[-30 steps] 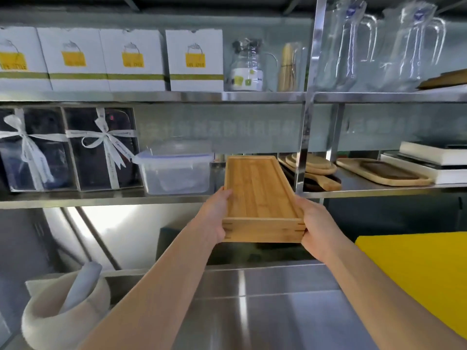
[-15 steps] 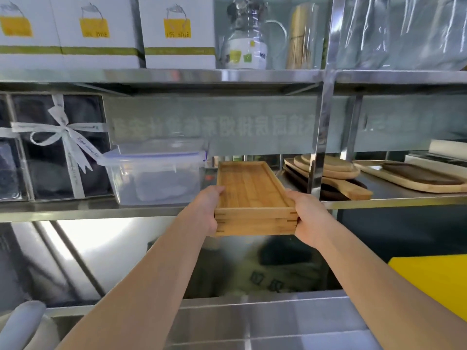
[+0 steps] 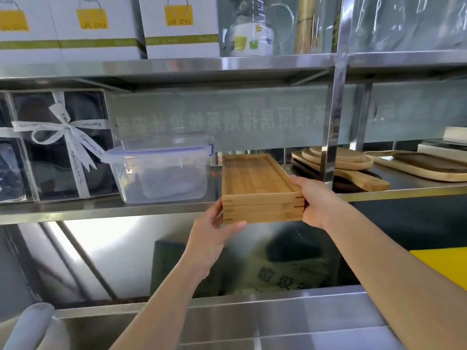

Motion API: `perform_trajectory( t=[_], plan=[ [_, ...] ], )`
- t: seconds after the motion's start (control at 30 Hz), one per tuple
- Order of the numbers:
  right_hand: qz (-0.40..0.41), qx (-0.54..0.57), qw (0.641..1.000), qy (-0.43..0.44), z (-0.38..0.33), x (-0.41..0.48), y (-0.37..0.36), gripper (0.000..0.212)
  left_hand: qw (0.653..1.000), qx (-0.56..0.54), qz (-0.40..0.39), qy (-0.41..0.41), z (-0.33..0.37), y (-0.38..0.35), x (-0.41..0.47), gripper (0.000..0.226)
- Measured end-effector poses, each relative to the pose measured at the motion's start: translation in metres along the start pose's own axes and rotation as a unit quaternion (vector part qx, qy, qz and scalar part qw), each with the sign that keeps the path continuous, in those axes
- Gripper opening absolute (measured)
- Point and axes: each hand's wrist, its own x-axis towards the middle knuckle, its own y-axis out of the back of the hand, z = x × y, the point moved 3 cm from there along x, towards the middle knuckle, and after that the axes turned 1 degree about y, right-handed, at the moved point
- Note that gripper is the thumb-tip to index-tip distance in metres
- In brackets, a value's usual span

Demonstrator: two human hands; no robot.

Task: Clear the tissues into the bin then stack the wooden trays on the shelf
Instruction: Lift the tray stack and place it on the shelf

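A stack of long wooden trays [image 3: 255, 178] lies lengthwise on the middle steel shelf [image 3: 101, 209], its near end jutting over the shelf's front edge. My right hand [image 3: 316, 200] grips the stack's near right corner. My left hand [image 3: 212, 236] is at the near left corner, fingers along the side and thumb under the bottom tray. No tissues or bin are in view.
A clear lidded plastic container [image 3: 161, 170] stands just left of the trays. A steel upright post [image 3: 331, 122] and round wooden boards [image 3: 338, 160] are close on the right. Ribboned gift boxes [image 3: 58, 147] sit far left. Below are the steel counter [image 3: 278, 324] and a yellow board [image 3: 444, 266].
The trays went forward and up from mid-air onto the shelf, and slid further in. My left hand slipped from the side down toward the stack's underside.
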Motion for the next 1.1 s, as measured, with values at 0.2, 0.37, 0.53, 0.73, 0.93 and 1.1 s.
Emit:
perform_trajectory(
  t=[0.2, 0.37, 0.53, 0.73, 0.93, 1.1],
  plan=[
    [-0.143, -0.012, 0.986, 0.086, 0.010, -0.011, 0.013, 0.048, 0.998, 0.015, 0.066, -0.008, -0.004, -0.004, 0.001, 0.047],
    [-0.187, -0.200, 0.940, 0.204, 0.043, -0.035, 0.027, 0.043, 0.997, 0.008, 0.074, -0.023, -0.008, -0.008, 0.000, 0.039],
    [-0.081, -0.221, 0.938, 0.253, 0.050, -0.029, 0.028, 0.026, 0.995, 0.006, 0.099, -0.016, -0.014, -0.010, 0.003, 0.043],
    [0.012, -0.330, 0.907, 0.260, 0.048, -0.016, 0.030, 0.034, 0.982, 0.138, 0.128, 0.000, -0.017, -0.013, 0.014, 0.055],
    [0.108, -0.500, 0.809, 0.289, 0.037, 0.001, 0.025, 0.035, 0.930, 0.310, 0.196, 0.009, -0.014, -0.010, 0.033, 0.043],
    [0.128, -0.520, 0.794, 0.288, 0.030, 0.021, 0.020, 0.032, 0.913, 0.362, 0.186, 0.008, -0.011, -0.010, 0.051, 0.044]
  ],
)
